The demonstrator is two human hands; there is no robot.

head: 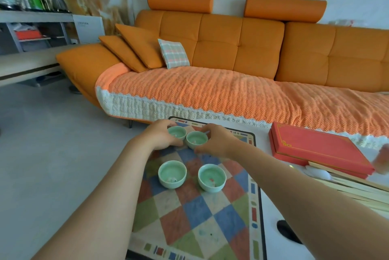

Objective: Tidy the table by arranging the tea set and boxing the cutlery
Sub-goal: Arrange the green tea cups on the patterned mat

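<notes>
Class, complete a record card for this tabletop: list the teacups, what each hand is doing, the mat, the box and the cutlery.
teacups: four, green, all on the chequered mat
left hand: grips the far-left cup
right hand: grips the far-right cup
near cups: near-left cup and near-right cup, apart, untouched
red box: on the white table, right of the mat
cutlery: chopsticks and white spoon, loose beside the box

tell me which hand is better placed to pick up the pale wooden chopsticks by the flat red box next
Right, probably. The right hand, holding a small green ceramic teacup, is nearer the pale wooden chopsticks beside the flat red box; the left hand would have to reach across.
</notes>
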